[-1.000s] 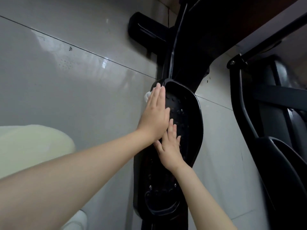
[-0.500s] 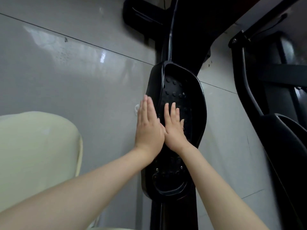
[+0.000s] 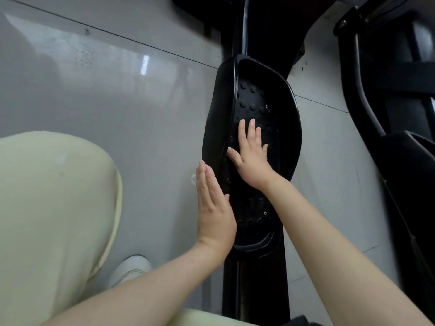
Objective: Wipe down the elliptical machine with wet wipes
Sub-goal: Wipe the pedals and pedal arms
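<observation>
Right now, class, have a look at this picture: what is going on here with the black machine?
A person has both bare hands on the elliptical's black foot pedal. The right hand lies flat, fingers straight, on the studded tread. The left hand lies flat along the pedal's outer left side. A small white scrap shows beside its fingers. It may be a wipe, but too little shows to be sure. The grey tiled floor lies beneath.

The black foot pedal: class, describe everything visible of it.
The foot pedal is a long, glossy black oval, apparently plastic, with a raised rim and round studs on its tread, mounted on a black bar. The right hand lies flat on the tread; the left hand touches its outer left side.
</observation>
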